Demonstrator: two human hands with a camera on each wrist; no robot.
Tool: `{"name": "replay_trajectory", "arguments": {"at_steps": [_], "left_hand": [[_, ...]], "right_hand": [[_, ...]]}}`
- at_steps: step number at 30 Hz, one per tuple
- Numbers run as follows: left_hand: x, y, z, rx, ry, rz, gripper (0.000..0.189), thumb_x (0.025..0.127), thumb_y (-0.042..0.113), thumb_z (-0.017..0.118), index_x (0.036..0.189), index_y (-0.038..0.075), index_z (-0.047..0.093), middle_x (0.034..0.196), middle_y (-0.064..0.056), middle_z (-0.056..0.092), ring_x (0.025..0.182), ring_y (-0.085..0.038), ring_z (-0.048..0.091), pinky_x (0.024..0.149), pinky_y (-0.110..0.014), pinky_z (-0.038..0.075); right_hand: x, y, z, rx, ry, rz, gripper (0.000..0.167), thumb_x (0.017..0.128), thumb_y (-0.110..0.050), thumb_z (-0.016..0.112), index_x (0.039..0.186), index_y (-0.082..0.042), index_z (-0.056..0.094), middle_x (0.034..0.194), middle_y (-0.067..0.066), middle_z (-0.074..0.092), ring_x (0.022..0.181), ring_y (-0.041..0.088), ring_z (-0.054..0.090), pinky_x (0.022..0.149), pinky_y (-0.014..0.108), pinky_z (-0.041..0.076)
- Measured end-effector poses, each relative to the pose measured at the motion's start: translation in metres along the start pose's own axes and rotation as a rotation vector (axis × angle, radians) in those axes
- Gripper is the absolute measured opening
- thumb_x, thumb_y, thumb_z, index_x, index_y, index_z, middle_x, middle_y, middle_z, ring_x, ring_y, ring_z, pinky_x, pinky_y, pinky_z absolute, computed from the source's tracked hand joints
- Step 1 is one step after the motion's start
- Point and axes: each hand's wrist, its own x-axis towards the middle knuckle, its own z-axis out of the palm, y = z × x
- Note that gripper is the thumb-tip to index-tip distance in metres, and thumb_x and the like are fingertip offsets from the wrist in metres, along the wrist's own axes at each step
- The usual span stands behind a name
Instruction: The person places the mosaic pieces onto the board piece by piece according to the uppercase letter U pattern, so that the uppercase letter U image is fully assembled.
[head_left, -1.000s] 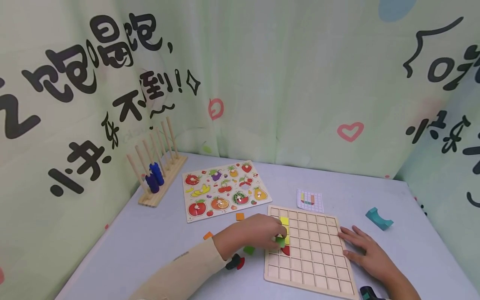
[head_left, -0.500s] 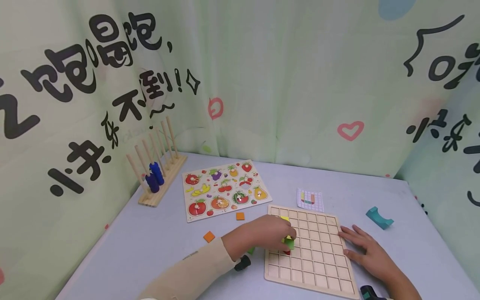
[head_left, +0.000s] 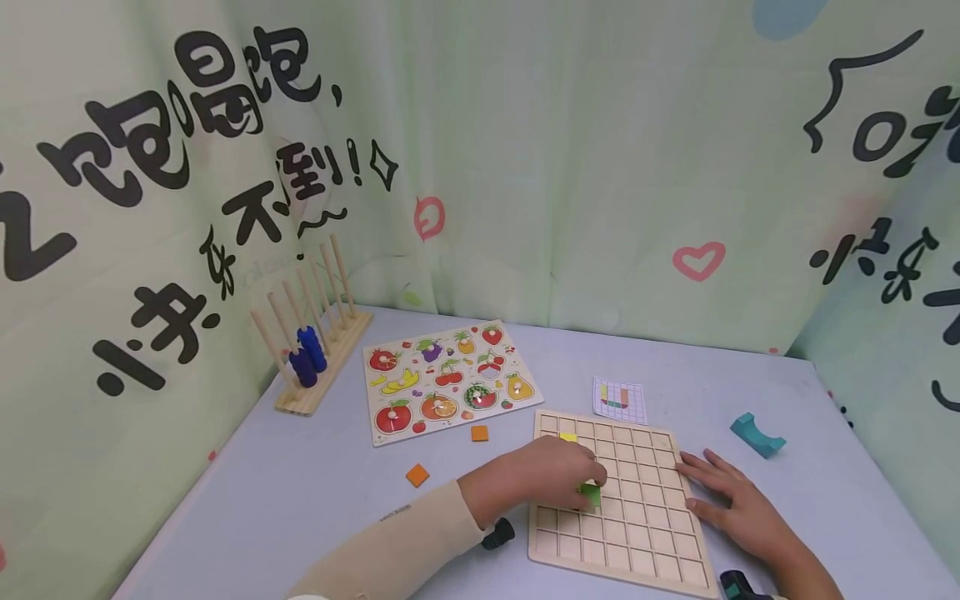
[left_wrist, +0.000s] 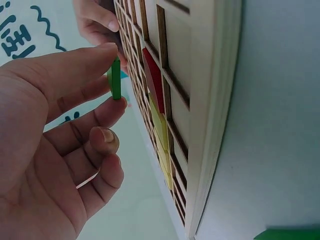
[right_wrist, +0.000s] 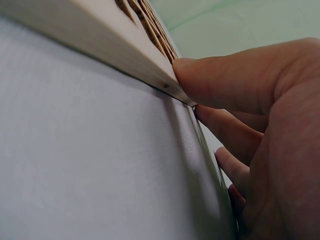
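Observation:
My left hand (head_left: 555,472) is over the left part of a wooden grid board (head_left: 645,533), pinching a small green tile (head_left: 591,495) between thumb and fingertips. In the left wrist view that green tile (left_wrist: 116,82) stands edge-on, apart from the grid. A red quarter-round tile (left_wrist: 153,80) and a line of yellow tiles (left_wrist: 160,122) lie in the board's cells; from the head, one yellow tile (head_left: 568,437) shows and the red one is hidden by the hand. My right hand (head_left: 738,504) rests at the board's right edge, thumb and fingertips touching its side (right_wrist: 135,60).
Two orange tiles (head_left: 417,475) lie left of the board, and a green piece (left_wrist: 290,234) is on the table. Behind stand a fruit puzzle (head_left: 420,398), a peg rack (head_left: 307,402) with blue pieces, and a small pattern card (head_left: 633,408). A teal arch block (head_left: 759,435) is at right.
My left hand has shifted rightward over the board with the green tile, covering the red tile and most of the yellow ones. My right hand stays at the board's edge.

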Motion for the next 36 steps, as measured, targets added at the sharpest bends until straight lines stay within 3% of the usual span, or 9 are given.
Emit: {"name": "replay_trajectory", "arguments": {"at_steps": [18, 36], "left_hand": [[0.0051, 0.0061, 0.0035, 0.035, -0.074, -0.009, 0.019, 0.09, 0.042, 0.068, 0.107, 0.034, 0.066, 0.08, 0.017, 0.05, 0.07, 0.0, 0.046, 0.058, -0.019, 0.039], [0.006, 0.0063, 0.0023, -0.006, -0.085, -0.017, 0.022, 0.089, 0.041, 0.07, 0.109, 0.032, 0.068, 0.086, 0.018, 0.053, 0.073, 0.001, 0.048, 0.062, -0.019, 0.041]], "right_hand": [[-0.0006, 0.0001, 0.0, 0.004, -0.008, 0.012, 0.061, 0.087, -0.036, 0.07, 0.138, -0.005, 0.055, 0.149, 0.021, 0.038, 0.14, 0.049, 0.013, 0.098, 0.075, 0.014], [0.0006, 0.001, -0.0003, 0.013, -0.003, -0.001, 0.061, 0.088, -0.037, 0.07, 0.138, -0.005, 0.055, 0.149, 0.02, 0.038, 0.141, 0.048, 0.012, 0.098, 0.075, 0.014]]}}
